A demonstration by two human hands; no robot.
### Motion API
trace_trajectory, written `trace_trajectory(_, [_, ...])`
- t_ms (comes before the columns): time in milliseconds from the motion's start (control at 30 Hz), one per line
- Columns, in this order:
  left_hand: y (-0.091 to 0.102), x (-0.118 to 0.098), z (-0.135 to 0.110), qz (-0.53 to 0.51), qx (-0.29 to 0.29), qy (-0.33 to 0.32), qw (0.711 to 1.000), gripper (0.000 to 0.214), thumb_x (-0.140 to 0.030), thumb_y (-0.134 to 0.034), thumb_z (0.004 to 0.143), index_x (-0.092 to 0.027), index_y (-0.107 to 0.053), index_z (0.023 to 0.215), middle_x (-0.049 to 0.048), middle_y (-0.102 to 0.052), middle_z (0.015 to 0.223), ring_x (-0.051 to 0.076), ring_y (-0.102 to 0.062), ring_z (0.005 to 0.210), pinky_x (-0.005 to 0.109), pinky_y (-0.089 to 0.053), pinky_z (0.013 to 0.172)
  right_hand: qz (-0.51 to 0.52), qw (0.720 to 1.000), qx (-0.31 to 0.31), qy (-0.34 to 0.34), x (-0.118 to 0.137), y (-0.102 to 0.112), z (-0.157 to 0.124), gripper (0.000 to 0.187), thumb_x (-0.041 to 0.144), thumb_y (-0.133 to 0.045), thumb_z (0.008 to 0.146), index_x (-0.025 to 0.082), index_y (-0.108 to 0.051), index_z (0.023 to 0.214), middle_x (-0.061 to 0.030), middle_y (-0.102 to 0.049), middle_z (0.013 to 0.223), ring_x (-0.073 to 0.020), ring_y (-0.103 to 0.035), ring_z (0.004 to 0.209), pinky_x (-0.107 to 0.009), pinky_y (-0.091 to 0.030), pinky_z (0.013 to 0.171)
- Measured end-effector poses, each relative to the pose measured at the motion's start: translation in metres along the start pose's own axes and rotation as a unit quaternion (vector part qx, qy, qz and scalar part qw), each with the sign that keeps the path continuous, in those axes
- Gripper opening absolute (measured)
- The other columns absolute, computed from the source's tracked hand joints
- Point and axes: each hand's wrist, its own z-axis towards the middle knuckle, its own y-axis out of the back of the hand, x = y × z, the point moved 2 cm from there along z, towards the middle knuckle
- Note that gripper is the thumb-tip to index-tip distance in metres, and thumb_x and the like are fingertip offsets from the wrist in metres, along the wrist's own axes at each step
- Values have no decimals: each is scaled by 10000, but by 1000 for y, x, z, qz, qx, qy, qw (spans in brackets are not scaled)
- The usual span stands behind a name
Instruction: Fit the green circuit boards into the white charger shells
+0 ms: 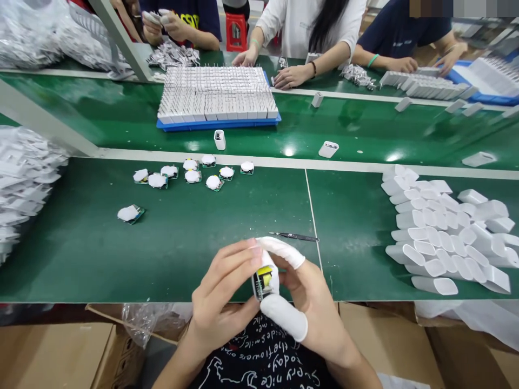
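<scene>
Close to my body, both hands hold a white charger casing (274, 270) with a circuit board (264, 278) showing at its open end, a yellow part on it. My left hand (223, 286) is closed on the casing from the left, fingertips on its upper edge and thumb below. On the other side my right hand (314, 292) pinches it, with white finger cots on the thumb and a finger. Part of the casing is hidden behind the fingers. Just beyond the hands lie black tweezers (298, 236) on the green table.
Several circuit boards with white pads (157, 181) lie at the left. Empty white casings (438, 232) are heaped at the right, white parts (24, 189) at the far left. Casings ride the green conveyor (259, 146) near a filled blue tray (219, 125). Co-workers' hands (294, 75) are across.
</scene>
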Motion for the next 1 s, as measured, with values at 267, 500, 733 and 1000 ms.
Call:
trace_trajectory(267, [-4,-9,-6,58,-55,26,997,608,-58,-744,730,-177,-564,1299,81,-662,1141,255,-633,1082,412,-573,881,-133,981,-92,109,-4,-2,-4,533,232,-642,886,275,-483,1393,-94,-663,1271,-254,-684,1092,-414,-614,907])
trace_trajectory(500, [-8,-21,-5,146,-75,-2,987,576,-57,-693,774,-176,-545,1318,82,-662,1089,244,-621,1059,384,-566,842,-393,878,-66,264,-5,-1,-17,574,251,-460,984,164,-277,1521,-183,-659,1250,-278,-591,1238,-411,-605,944])
trace_trajectory(733, [-11,-18,-4,176,-100,-12,979,442,-36,-664,793,-131,-604,1221,91,-684,1008,242,-646,993,383,-570,801,-348,894,-62,275,-12,0,-6,474,276,-480,978,112,-437,1421,-201,-687,1174,-272,-636,1178,-387,-607,925])
trace_trajectory(1000, [-12,-13,-7,177,-139,4,974,578,-4,-747,702,-175,-592,1232,72,-666,1023,237,-636,989,395,-571,805,-275,930,-90,229,-3,-4,-7,388,110,-574,878,169,-586,1261,-149,-699,1193,-269,-645,1164,-417,-595,943])
